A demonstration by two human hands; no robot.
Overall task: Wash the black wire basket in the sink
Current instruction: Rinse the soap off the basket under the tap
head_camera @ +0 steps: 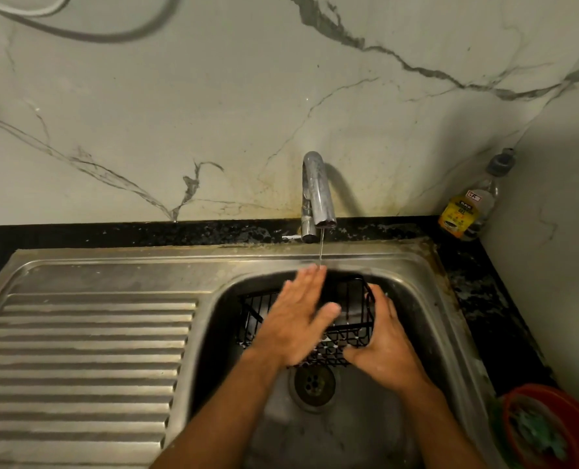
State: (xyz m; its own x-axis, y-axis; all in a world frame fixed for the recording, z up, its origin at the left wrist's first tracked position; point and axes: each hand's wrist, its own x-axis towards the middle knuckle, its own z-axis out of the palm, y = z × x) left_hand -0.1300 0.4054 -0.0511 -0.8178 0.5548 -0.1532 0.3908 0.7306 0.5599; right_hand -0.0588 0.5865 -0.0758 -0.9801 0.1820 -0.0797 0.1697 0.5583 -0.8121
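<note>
My right hand (384,343) grips the basket (349,319) over the drain (313,384), my left hand (298,319) lies flat-fingered across it under the tap (316,194), a bottle (470,204) standing right.

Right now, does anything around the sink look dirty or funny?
Yes. The wall behind the tap has yellowish-brown stains, and the sink's rim at the back right corner looks grimy. The black wire basket sits tilted, gripped by the right hand; the left hand lies flat over it.
</note>
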